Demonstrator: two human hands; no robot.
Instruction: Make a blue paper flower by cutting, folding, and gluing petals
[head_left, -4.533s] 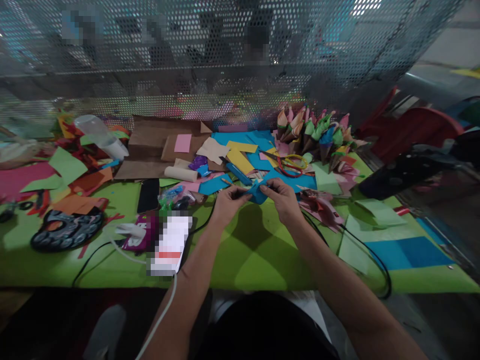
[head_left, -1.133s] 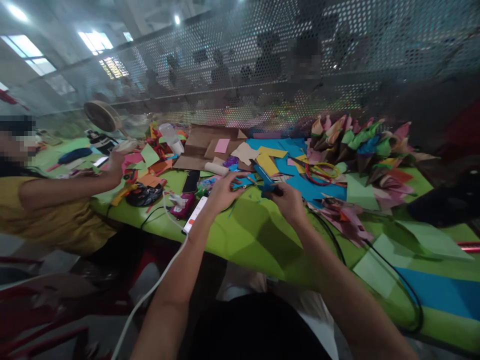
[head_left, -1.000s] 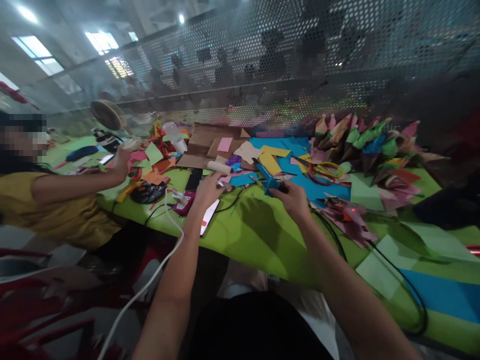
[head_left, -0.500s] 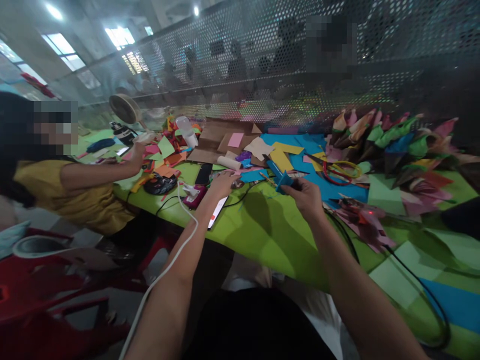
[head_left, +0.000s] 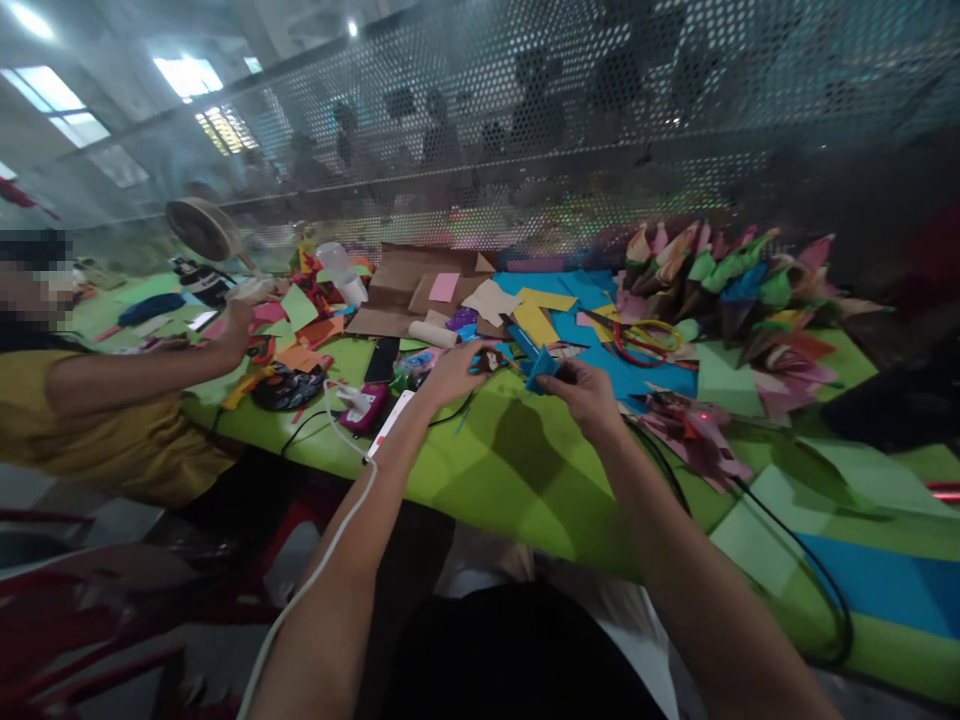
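Observation:
My right hand (head_left: 586, 398) pinches a small folded piece of blue paper (head_left: 541, 372) above the green table, fingers closed on its lower edge. A longer blue strip (head_left: 520, 338) rises behind it, and I cannot tell whether the two are joined. My left hand (head_left: 456, 372) is low over the table to the left, its fingers curled at a small dark, brownish object (head_left: 491, 360) too blurred to name. A white phone (head_left: 391, 425) lies partly under my left forearm. A white cable (head_left: 349, 520) runs along that arm.
Wrapped paper flowers (head_left: 739, 265) stand at the back right. A glue gun (head_left: 686, 412) with a black cable lies on pink paper. Brown cardboard (head_left: 390, 295) and yellow paper (head_left: 544, 318) lie behind my hands. At left, a person in a yellow top (head_left: 120, 420) reaches over the table.
The view has turned rightward, so the scene sits further left. My left hand has moved slightly right, its fingers now at the small dark object. My right hand still holds the blue paper.

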